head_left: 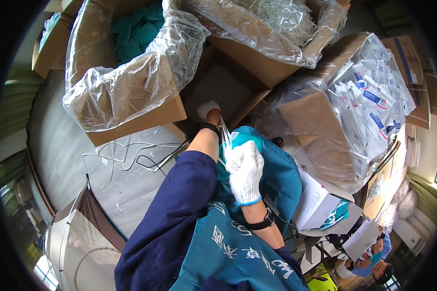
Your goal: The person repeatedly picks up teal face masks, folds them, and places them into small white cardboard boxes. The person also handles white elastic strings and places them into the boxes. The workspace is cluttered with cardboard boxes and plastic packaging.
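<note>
My right hand [245,165], in a white knit glove, is closed over several thin white strands [224,133] above my lap. A smooth teal piece [247,138] lies right at its fingers. The strands stretch up toward my left wrist. My left hand [209,110], also gloved in white, reaches forward into the open side of a dark, shadowed cardboard box [222,87]. Its fingers are too bright and small to make out. A teal apron [277,184] covers my lap.
Plastic-lined cartons surround me: one with teal rounded pieces [138,34] ahead left, one with white shredded filler [281,22] ahead, one with white packets [374,99] at right. White cables [111,155] lie on the floor. A co-worker [374,257] sits at lower right.
</note>
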`<state>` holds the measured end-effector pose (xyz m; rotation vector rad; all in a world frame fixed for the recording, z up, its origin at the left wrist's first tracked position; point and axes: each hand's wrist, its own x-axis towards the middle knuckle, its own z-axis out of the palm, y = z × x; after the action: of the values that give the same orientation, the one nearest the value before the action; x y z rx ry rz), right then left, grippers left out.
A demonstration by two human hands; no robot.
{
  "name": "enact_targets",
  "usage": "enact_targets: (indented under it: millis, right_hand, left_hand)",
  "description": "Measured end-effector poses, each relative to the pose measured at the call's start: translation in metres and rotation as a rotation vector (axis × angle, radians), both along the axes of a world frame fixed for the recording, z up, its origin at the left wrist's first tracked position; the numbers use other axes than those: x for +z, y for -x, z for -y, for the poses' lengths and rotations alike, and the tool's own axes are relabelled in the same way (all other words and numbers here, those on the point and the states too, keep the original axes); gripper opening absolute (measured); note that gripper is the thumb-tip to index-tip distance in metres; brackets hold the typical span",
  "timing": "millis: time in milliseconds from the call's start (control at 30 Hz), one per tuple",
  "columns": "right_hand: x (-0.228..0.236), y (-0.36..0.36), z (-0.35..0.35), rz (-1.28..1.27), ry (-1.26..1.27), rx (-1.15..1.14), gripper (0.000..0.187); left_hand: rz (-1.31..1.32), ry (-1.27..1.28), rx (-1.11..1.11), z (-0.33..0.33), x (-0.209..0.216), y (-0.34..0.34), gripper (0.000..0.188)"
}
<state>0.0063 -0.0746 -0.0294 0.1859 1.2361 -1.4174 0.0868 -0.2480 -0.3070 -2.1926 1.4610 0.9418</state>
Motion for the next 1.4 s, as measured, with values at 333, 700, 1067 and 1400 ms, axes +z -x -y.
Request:
enact_targets:
  millis: [333, 700, 1067, 1400]
  right_hand:
    - [0.023, 0.002, -0.008, -0.127, -0.01, 0.048, 0.026]
    - [-0.027, 0.01, 0.032, -0.006, 0.296, 0.121, 0.029]
    - [-0.032, 0.01, 0.057, 0.116, 0.208, -0.004, 0.036]
    - [-0.049, 0.025, 0.062, 0.455, 0.387, -0.136, 0.047]
  left_hand:
    - [-0.136, 0.023, 0.249, -0.011, -0.054, 0.005, 0.031]
    - [-0.845, 0.012, 1.224, -0.028, 0.082, 0.023, 0.022]
    - [-1.359, 0.128, 1.095, -0.061, 0.142, 0.012, 0.041]
    - [-1.548, -0.069, 1.077, -0.075, 0.205, -0.009, 0.036]
